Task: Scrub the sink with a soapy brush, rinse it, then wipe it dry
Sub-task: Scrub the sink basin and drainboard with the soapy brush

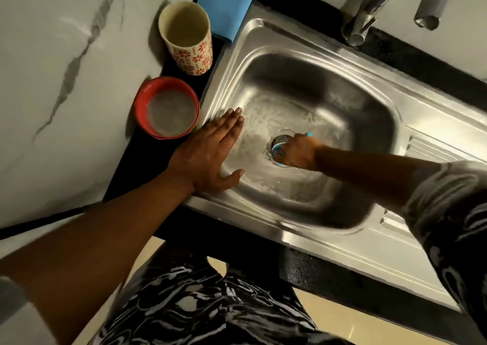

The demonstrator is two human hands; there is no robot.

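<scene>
The steel sink [303,41] fills the middle of the view, its basin streaked with soapy foam. My right hand [297,151] is down in the basin over the drain [279,140], fingers curled round a blue brush [276,148] that is mostly hidden under the hand. My left hand [210,155] lies flat with straight fingers on the sink's left rim, fingertips reaching over the basin edge. A red bowl [168,107] of cloudy soapy water stands just left of that hand. A folded blue cloth [226,4] lies on the counter at the sink's far left corner.
A cream cup [185,37] with a red flower pattern stands between the red bowl and the blue cloth. The tap [369,15] rises at the back right beside a second steel spout [428,4]. The drainboard [434,149] runs off to the right.
</scene>
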